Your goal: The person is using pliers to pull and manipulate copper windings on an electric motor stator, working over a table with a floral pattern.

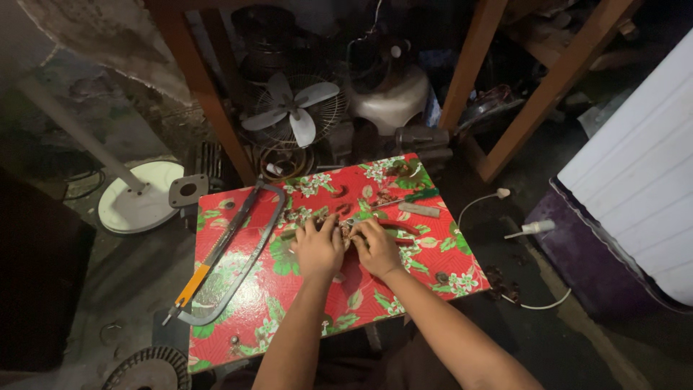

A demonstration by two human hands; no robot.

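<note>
Head view: left hand (318, 248) and right hand (375, 245) press together at table centre, fingers curled around a small dark part (347, 232), largely hidden. Red floral tabletop (289, 310) carries a hacksaw (229, 253) at nine o'clock, green-handled screwdriver (415, 196) at one o'clock.

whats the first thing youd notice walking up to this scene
The bright red floral-patterned table top stands out against the dim, cluttered workshop. At its middle the left hand and right hand press close together over a small dark part that cannot be made out. A hacksaw with an orange handle lies diagonally on the table's left side, and a small fan with pale blades sits behind the table, under a wooden frame.
</note>
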